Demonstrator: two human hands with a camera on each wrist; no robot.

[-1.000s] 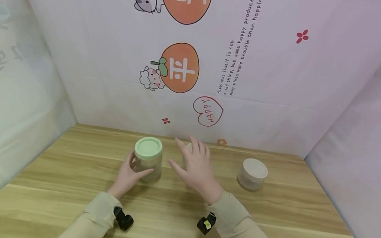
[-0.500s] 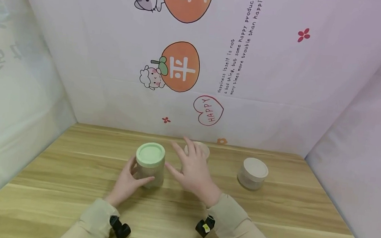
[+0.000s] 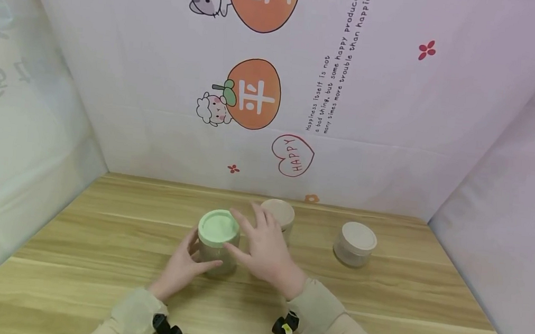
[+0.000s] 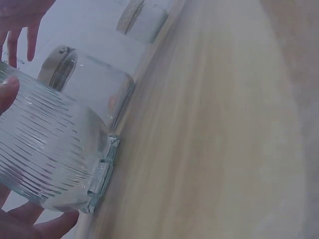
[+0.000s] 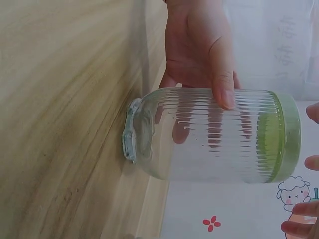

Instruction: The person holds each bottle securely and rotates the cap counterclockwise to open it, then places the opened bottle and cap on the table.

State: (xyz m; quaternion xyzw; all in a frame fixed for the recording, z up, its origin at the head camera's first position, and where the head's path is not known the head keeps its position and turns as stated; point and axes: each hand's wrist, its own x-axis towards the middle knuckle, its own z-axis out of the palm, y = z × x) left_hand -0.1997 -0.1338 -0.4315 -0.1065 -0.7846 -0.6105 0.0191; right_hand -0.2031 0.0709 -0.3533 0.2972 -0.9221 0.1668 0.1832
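Note:
A ribbed clear glass jar (image 3: 212, 256) with a pale green lid (image 3: 218, 228) stands at mid-table in the head view. My left hand (image 3: 183, 269) grips its body from the left, thumb in front and fingers behind. In the right wrist view the jar (image 5: 209, 137) has its thick base at or just over the wood; contact is hard to tell. My right hand (image 3: 265, 251) is at the lid's right side, fingers spread and slightly bent. The right wrist view has those fingertips (image 5: 313, 162) apart from the lid (image 5: 289, 137).
Behind my right hand stands a second glass jar with a whitish lid (image 3: 279, 212), partly covered. A shorter jar (image 3: 355, 244) with a whitish lid is farther right. The wooden table (image 3: 408, 306) ends at a printed cloth (image 3: 366, 181) at the back.
The green-lidded jar has come toward me and slightly right in my left hand. My right hand has moved down and left to the lid, uncovering more of the jar behind.

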